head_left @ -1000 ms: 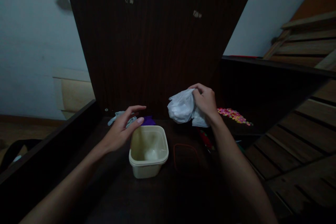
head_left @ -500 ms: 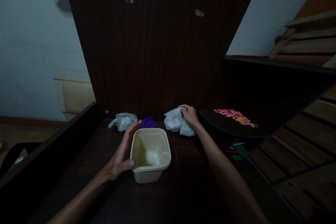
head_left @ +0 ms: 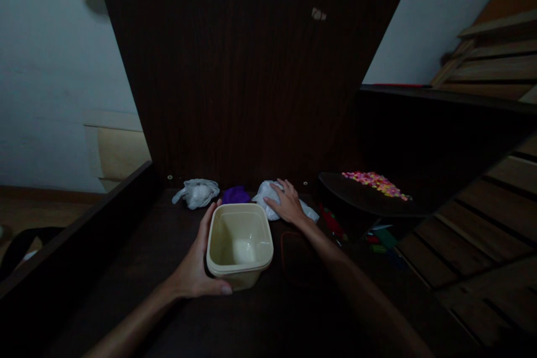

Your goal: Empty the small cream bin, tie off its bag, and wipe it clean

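A cream plastic container (head_left: 241,278) with rounded corners stands upright on the dark wooden surface, its open top facing me; no contents show inside. My left hand (head_left: 200,265) grips it from the left, thumb along the front wall and fingers along the left side. Behind the container and to its right, my right hand (head_left: 287,201) lies over a knotted white plastic bag (head_left: 263,193), fingers and thumb spread. A purple cloth-like bundle (head_left: 235,195) lies left of that bag, and another white plastic bag (head_left: 199,193) is farther left.
A thin brownish rectangular outline (head_left: 282,251), perhaps a lid, lies right of the container. Small pink and yellow pieces (head_left: 377,183) cover part of a rounded shelf (head_left: 348,193). A red patterned item (head_left: 331,221) is below it. A tall dark panel (head_left: 251,78) rises behind; a raised edge (head_left: 84,218) runs left.
My left hand has closed more firmly around the container, its thumb moving lower across the front. My right hand has shifted left from the bag's right side onto its top, fingers now spread.
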Available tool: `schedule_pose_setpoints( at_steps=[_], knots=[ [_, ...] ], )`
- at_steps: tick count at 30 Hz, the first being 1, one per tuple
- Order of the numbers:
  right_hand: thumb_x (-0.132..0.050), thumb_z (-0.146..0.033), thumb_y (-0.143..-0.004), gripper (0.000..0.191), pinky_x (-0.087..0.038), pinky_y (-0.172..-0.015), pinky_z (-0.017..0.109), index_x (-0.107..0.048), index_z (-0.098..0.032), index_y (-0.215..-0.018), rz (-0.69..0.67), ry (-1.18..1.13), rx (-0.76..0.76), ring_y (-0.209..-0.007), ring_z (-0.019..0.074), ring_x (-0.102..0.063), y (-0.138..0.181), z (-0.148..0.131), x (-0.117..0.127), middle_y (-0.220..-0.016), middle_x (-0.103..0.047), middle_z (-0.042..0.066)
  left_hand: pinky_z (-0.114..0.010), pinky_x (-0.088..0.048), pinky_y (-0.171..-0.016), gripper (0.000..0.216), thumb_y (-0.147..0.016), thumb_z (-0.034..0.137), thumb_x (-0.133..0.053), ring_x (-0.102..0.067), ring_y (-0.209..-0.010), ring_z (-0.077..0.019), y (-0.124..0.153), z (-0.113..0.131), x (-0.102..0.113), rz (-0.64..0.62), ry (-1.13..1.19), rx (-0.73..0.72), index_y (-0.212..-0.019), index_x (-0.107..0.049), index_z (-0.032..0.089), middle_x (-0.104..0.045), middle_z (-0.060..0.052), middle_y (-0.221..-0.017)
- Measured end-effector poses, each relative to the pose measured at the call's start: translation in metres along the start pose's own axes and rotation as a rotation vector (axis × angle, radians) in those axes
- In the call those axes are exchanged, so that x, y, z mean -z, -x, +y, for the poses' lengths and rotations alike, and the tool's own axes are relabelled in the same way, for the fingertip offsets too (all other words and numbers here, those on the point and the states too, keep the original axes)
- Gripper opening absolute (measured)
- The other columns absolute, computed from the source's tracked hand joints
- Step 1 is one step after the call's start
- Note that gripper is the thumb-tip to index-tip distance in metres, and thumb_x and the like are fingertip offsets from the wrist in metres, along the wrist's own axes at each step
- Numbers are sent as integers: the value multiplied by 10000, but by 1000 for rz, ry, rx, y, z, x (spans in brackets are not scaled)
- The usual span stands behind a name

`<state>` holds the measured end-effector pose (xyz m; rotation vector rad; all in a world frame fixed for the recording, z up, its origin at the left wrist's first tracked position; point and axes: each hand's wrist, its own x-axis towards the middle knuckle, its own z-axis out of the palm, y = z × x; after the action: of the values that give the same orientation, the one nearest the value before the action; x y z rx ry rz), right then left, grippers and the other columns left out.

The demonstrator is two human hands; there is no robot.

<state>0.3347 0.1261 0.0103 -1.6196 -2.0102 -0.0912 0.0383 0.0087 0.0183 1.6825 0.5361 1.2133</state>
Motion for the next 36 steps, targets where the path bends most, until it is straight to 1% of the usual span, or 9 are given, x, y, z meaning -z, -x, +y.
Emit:
schedule_pose_setpoints(
  at_steps=[5,8,12,15,19,23,25,31,36],
  knots=[
    [-621,-528,-906,583,-304,-1163,533,-618,-182,-1375,-12,147,59,-1427,384,-356,6,3,-10,-1515,-493,153,-647,-181,-1226,1451,-590,642,-886,-244,-1510,-449,2,-2,0,-46,-72,23,-1608,60,223,-187,-233,-1644],
    [-590,-478,-938,515,-347,-1134,501,-637,-168,-1347,17,158,68,-1386,358,-402,3,7,-15,-1469,-538,160,-636,-258,-1208,1366,-616,622,-871,-384,-1438,-435,1,0,1,-52,-146,51,-1609,-36,195,-364,-228,-1554],
    [-576,-453,-950,464,-352,-1119,504,-659,-164,-1303,44,158,80,-1353,352,-421,2,8,-19,-1429,-568,167,-612,-358,-1165,1199,-636,577,-864,-499,-1338,-418,-4,5,3,-77,-199,79,-1569,-223,184,-472,-207,-1476],
    [-586,-457,-944,447,-335,-1121,531,-665,-180,-1286,51,147,77,-1358,366,-411,1,6,-17,-1418,-571,162,-634,-365,-1151,1148,-635,540,-869,-500,-1328,-429,-6,6,6,-79,-246,-12,-1556,-266,211,-477,-192,-1472],
    [-612,-454,-924,430,-268,-1156,565,-685,-171,-1239,79,120,58,-1390,384,-364,0,1,-8,-1406,-559,167,-703,-288,-1169,1188,-584,524,-886,-431,-1370,-481,0,-6,17,-73,-356,-203,-1576,-269,310,-430,-147,-1526],
    [-591,-402,-930,355,-243,-1171,557,-711,-163,-1164,160,63,64,-1374,363,-369,-3,-16,4,-1362,-568,175,-707,-272,-1185,1163,-550,599,-873,-406,-1383,-525,15,-33,33,-120,-359,-235,-1558,-360,330,-435,-120,-1545],
    [-584,-343,-927,289,-253,-1166,551,-725,-169,-1110,173,24,91,-1345,356,-393,-7,-28,7,-1316,-597,170,-704,-267,-1192,1175,-568,595,-874,-392,-1401,-526,23,-43,37,-116,-381,-236,-1575,-324,340,-423,-116,-1564],
    [-602,-202,-893,151,-400,-1059,484,-736,-184,-959,-42,-154,224,-1136,299,-544,-21,-64,-7,-1084,-689,125,-685,-275,-1205,1108,-654,630,-833,-414,-1413,-483,32,-44,30,-78,-357,-218,-1580,-273,393,-440,-81,-1565],
    [-717,-268,-845,60,-495,-950,392,-723,-209,-855,-157,-242,243,-1008,257,-628,-31,-88,-37,-975,-721,78,-686,-250,-1213,1083,-652,661,-822,-393,-1425,-482,32,-43,26,-68,-362,-220,-1564,-312,376,-437,-96,-1562]
  ],
)
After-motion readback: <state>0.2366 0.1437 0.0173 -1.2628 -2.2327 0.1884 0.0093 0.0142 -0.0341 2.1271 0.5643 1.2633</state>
